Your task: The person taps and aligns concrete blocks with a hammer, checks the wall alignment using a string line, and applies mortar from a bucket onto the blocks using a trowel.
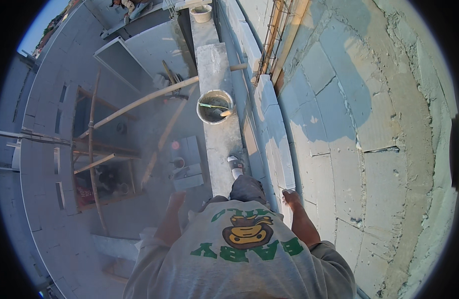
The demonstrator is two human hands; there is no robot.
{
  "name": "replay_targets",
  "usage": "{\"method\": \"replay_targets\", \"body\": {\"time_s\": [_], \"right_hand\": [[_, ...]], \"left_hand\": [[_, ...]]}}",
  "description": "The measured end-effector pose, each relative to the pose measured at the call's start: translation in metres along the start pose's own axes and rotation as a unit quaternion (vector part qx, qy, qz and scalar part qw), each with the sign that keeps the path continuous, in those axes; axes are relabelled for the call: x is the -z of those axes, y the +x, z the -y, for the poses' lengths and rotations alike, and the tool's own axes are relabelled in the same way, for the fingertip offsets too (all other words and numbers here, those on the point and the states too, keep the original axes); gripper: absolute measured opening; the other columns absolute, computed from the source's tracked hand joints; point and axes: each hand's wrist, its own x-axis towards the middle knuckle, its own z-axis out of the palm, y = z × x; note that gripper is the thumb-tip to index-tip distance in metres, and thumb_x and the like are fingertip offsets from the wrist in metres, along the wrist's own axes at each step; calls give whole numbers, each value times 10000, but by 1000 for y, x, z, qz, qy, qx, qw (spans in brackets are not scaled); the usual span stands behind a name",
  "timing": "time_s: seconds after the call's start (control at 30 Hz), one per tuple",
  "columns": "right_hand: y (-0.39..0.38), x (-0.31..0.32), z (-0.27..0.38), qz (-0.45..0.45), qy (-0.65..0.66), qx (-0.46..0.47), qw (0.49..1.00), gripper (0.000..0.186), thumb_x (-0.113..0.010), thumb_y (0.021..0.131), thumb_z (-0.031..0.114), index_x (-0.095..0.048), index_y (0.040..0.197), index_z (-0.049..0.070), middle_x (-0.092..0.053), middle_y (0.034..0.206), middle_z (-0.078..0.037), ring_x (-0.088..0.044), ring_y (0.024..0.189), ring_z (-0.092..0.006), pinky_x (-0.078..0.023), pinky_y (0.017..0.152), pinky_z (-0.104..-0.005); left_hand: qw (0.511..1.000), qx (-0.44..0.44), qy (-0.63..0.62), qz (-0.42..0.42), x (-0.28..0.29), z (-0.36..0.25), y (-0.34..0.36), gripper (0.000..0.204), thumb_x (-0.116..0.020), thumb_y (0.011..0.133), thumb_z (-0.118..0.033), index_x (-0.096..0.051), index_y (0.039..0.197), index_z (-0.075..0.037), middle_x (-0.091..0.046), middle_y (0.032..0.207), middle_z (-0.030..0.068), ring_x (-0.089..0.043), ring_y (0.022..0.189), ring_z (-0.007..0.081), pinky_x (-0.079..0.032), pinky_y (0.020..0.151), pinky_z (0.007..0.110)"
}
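My left hand (176, 200) hangs beside my body, over the drop left of the narrow walkway; haze and blur hide its fingers. My right hand (291, 198) is at the near end of a row of pale blocks (282, 159), fingers curled; whether anything is in them is hidden. I stand on a grey walkway plank (220, 149), one sandalled foot (234, 163) showing. Ahead of that foot stands a bucket (201, 115) of grey mortar. Across it lie a thin green-ended tool (207, 105) and a wooden handle (226, 113).
A second bucket (201, 14) stands farther along the walkway. A slanting wooden pole (145, 105) meets the walkway's left edge. To the right rises a block wall (346, 174) with damp patches; rebar (270, 37) stands beside it. Another person (131, 7) is at far upper left.
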Motion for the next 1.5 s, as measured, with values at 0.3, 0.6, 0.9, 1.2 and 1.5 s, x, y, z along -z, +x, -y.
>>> {"method": "replay_targets", "body": {"time_s": [0.3,0.6,0.9,1.2,1.5], "right_hand": [[33,39,83,50,-120,-9,991,515,-550,831,508,-676,897,13,-683,869,-170,-651,887,-296,-478,827,-403],[83,64,208,74,-187,34,979,479,-582,829,465,-672,898,0,-683,843,-158,-665,838,-286,-495,794,-385],[134,51,336,88,-308,187,929,464,-491,876,438,-624,1072,39,-604,1111,-241,-549,1084,-388,-431,929,-428],[84,2,393,128,-342,282,887,366,-515,890,342,-613,1095,55,-639,1007,-169,-608,910,-282,-469,775,-363],[151,-47,443,267,-320,104,903,329,-571,884,303,-583,1070,31,-649,837,-94,-621,623,-153,-498,509,-285]], "left_hand": [[999,1,-48,-12,-8,-31,25,437,-588,869,-277,-567,1189,19,-623,1036,106,-609,917,216,-495,800,326],[985,-44,-111,-122,-14,-55,38,221,-594,813,-169,-595,997,-46,-599,894,69,-589,811,223,-496,733,362],[958,59,-213,-185,-49,-50,-6,77,-567,805,-120,-581,873,-88,-620,886,107,-616,841,317,-520,703,418],[948,41,-187,-255,-106,29,-25,32,-554,777,-114,-526,781,-127,-552,735,56,-602,720,252,-512,597,392],[886,259,-259,-284,-11,-119,-41,426,-513,848,-392,-624,1067,-44,-612,1131,185,-549,1072,381,-427,927,415]]}}
